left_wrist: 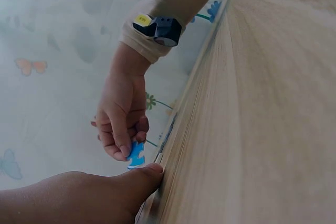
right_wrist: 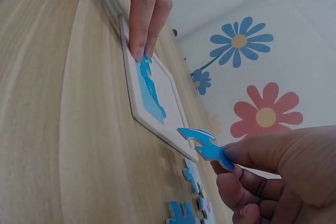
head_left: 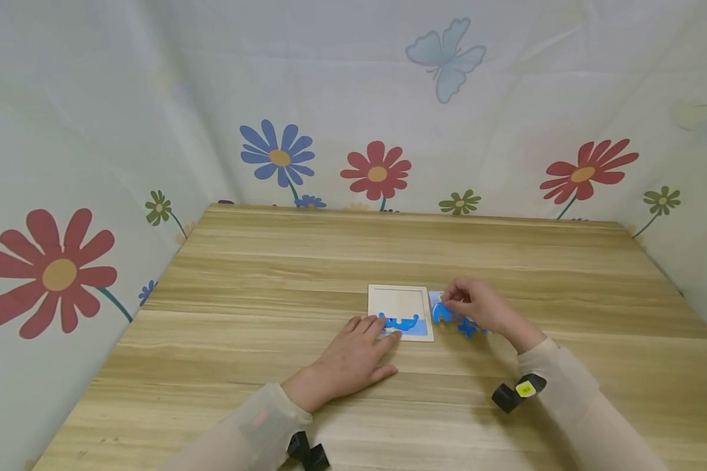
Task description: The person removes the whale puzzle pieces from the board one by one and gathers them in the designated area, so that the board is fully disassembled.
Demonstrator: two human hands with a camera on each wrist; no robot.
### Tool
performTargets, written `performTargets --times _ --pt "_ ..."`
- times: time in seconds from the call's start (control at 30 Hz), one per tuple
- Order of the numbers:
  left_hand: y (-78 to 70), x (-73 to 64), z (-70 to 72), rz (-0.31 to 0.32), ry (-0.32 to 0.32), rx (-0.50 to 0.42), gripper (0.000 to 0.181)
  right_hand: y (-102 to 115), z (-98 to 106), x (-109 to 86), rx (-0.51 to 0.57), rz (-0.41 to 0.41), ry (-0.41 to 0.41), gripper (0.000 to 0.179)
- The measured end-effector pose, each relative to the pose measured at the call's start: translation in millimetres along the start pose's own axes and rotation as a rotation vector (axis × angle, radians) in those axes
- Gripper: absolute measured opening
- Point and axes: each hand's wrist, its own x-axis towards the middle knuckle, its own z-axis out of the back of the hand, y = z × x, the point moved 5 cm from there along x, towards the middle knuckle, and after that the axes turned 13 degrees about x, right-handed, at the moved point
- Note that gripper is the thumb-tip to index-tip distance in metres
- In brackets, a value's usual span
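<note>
A square wooden puzzle tray [head_left: 397,301] lies on the table, with joined blue pieces [head_left: 414,328] along its near side and bare wood beyond them. My left hand [head_left: 353,358] rests flat across the tray's near left corner, fingertips pressing on those pieces. To the right of the tray, my right hand [head_left: 478,305] pinches a blue jigsaw piece [right_wrist: 208,149] between thumb and fingers. In the right wrist view this piece is held up above the tabletop, near the tray's edge. Under the right hand lie several loose pieces [head_left: 467,328], partly covered by it.
The wood-grain table [head_left: 259,275] stretches out around the tray. A pale curtain [head_left: 342,78] printed with flowers and a butterfly stands behind its far edge and along the left. Each sleeve carries a small black wrist device [head_left: 509,396].
</note>
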Motion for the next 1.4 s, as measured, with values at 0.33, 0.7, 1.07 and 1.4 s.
performTargets --times 0.33,0.7,1.07,1.4 --pt "-0.6 -0.1 0.0 -0.003 -0.001 0.000 0.057 -7 -5 -1.4 -0.026 0.008 -0.012 0.004" --pt "-0.5 -0.3 -0.6 -0.001 0.004 -0.006 0.058 -16 -10 -0.1 -0.074 -0.007 -0.023 0.004" --pt "-0.2 0.0 -1.2 -0.004 -0.006 -0.004 0.058 -11 -13 -1.6 -0.112 0.007 -0.032 0.005" --pt "-0.2 -0.5 0.5 -0.003 0.003 0.001 0.057 -10 -15 -0.6 -0.165 0.044 -0.056 0.006"
